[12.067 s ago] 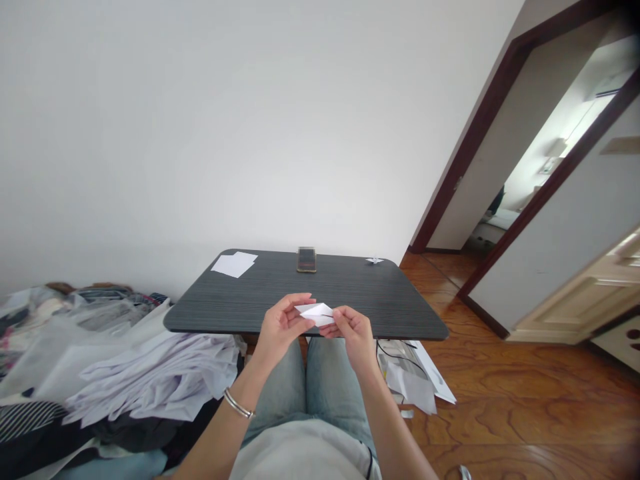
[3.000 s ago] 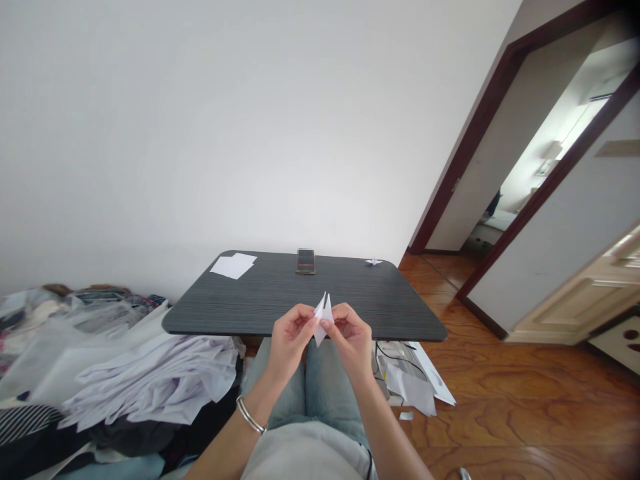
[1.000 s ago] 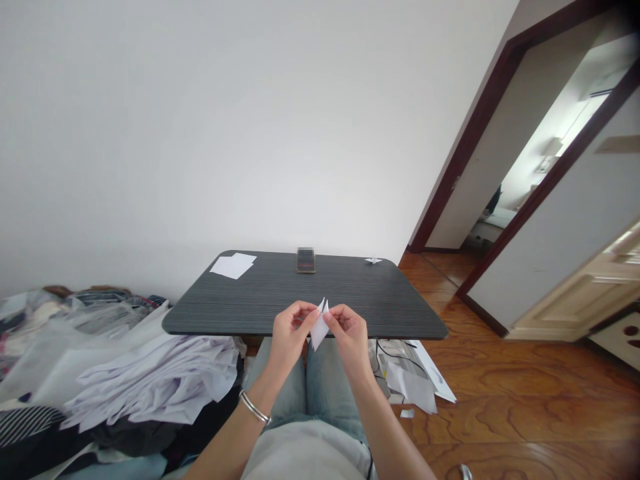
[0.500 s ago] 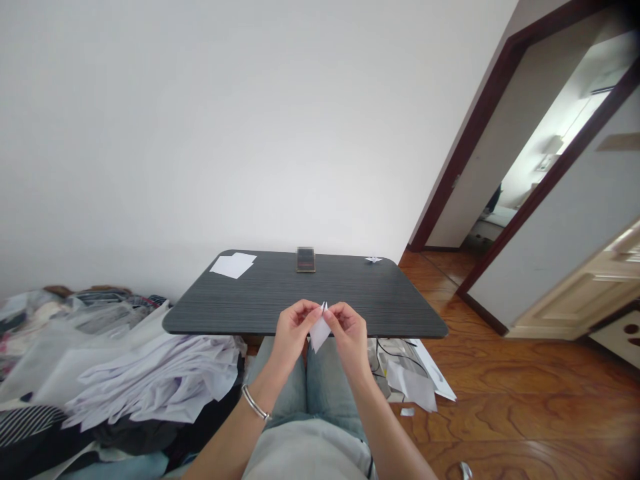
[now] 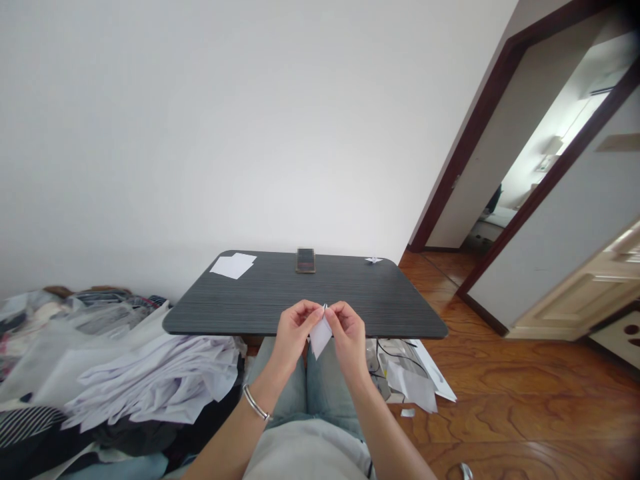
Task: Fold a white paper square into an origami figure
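Note:
A small folded piece of white paper (image 5: 321, 337) is pinched between my two hands over the near edge of the dark table (image 5: 270, 293). My left hand (image 5: 296, 328) grips its left side between thumb and fingers. On the other side, my right hand (image 5: 350, 330) pinches the paper the same way. The paper's lower end tapers to a point that hangs below the fingers, and its upper tip shows narrowly between the thumbs. The fingers hide the side edges.
White paper sheets (image 5: 233, 265) lie at the table's far left. A dark framed object (image 5: 305, 260) stands at the back middle, and a folded white paper shape (image 5: 373, 260) rests at the back right. Heaped clothes (image 5: 165, 377) are left of the table; papers and cables (image 5: 407, 373) lie below right.
The paper's two upper tips have come closer together, and its lower point hangs slightly lower. Both hands keep hold of it and have barely moved.

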Action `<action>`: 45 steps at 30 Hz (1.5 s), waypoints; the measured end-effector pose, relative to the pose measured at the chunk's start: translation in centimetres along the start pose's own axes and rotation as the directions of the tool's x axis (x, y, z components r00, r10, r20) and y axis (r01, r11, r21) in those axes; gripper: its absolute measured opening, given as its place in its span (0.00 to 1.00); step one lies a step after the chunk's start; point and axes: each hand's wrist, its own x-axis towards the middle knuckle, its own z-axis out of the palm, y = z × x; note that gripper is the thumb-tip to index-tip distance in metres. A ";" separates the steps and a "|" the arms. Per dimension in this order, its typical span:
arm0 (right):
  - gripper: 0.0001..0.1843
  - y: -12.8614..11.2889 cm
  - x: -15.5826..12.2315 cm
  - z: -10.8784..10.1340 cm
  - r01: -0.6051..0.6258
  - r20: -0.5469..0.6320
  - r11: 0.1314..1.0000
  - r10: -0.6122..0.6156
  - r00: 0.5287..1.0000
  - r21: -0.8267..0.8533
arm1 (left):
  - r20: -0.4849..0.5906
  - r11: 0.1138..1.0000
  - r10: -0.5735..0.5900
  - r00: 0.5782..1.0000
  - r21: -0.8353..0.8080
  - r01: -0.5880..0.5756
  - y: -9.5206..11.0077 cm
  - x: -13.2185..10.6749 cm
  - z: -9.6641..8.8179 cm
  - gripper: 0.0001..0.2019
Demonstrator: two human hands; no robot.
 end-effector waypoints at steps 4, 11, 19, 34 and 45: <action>0.13 0.2 0.0 0.0 0.020 -0.009 0.999 -0.020 1.000 -0.041 | -0.005 1.000 0.008 1.000 -0.005 -0.008 -0.1 0.1 0.0 0.11; 0.11 0.4 -0.1 0.0 -0.069 0.115 0.997 0.065 0.991 0.033 | -0.156 0.970 0.209 0.966 0.161 -0.183 -0.3 0.6 -0.5 0.10; 0.16 0.4 0.4 -0.4 -0.167 0.189 0.985 0.158 0.969 0.034 | -0.145 0.972 0.203 0.968 0.151 -0.181 -0.5 0.7 -1.3 0.09; 0.19 0.8 0.9 -0.9 -0.148 0.114 0.989 0.145 0.983 0.024 | -0.117 0.996 0.064 0.991 0.066 -0.056 -0.6 0.4 -1.5 0.13; 0.20 1.7 0.9 -1.1 -0.052 -0.027 0.999 0.052 0.998 -0.002 | 0.027 0.997 -0.030 0.999 0.077 0.028 -0.7 0.2 -1.3 0.19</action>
